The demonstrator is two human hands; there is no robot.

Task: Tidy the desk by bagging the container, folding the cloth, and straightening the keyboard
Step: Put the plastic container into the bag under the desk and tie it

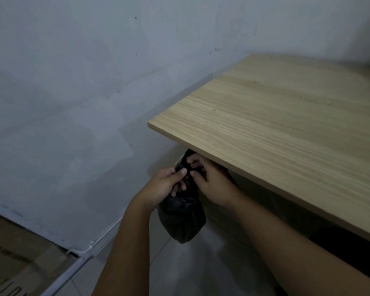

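A black plastic bag (183,221) hangs just below the desk's near left corner, bulging as if something is inside; its contents are hidden. My left hand (166,184) grips the gathered top of the bag from the left. My right hand (209,182) pinches the same bunched top from the right, its fingertips partly under the desk edge. The light wooden desk (276,129) fills the right side of the view. No cloth or keyboard shows in this view.
A grey-white wall (73,103) runs close along the left of the desk. Pale floor tiles (190,270) lie below the bag. A white cable or trim (90,246) follows the wall's base, beside a brown strip at the lower left.
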